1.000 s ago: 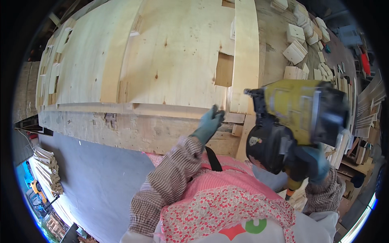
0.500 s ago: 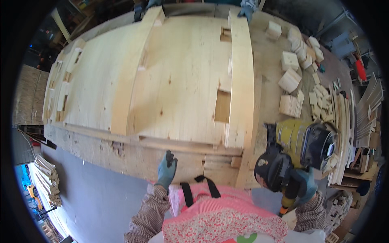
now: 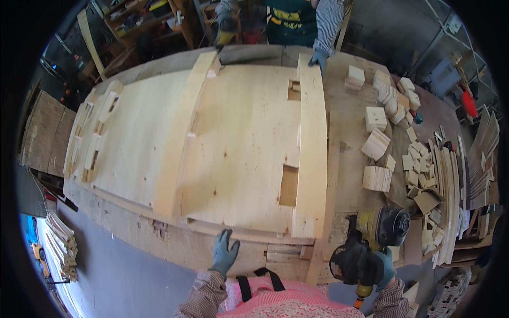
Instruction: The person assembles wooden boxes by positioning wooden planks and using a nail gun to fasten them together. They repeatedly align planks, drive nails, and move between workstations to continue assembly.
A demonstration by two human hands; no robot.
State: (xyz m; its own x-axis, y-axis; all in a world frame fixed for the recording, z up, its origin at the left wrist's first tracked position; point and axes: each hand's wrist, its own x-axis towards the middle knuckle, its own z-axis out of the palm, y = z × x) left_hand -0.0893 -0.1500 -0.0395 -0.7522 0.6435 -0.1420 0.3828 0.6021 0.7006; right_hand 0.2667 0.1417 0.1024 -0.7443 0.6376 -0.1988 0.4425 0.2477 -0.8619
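My right hand [image 3: 386,269], in a blue-grey glove, grips a yellow and black coil nail gun [image 3: 377,228] by its handle over the table's near right side. An orange-ended hose fitting hangs below that handle. My left hand [image 3: 225,254], gloved too, has its fingers apart beside the near edge of a large pale plywood panel [image 3: 249,159]; whether they touch it I cannot tell. Two long boards stand across the panel, one mid-panel [image 3: 180,153] and one at its right end [image 3: 312,153]. Rectangular cut-outs show along the right board, and slotted wood pieces [image 3: 93,153] line the left end.
Across the table, a co-worker's gloved hand [image 3: 319,59] rests on the right board's far end; their other hand [image 3: 226,22] holds a yellow and black tool. Wood blocks [image 3: 376,178], small offcuts [image 3: 416,164] and long strips [image 3: 445,196] lie to the right.
The view has tilted up, so the table sits lower in the picture and more of the co-worker shows. My left hand's fingers have spread, nearer the panel's edge. The nail gun stays in my right hand.
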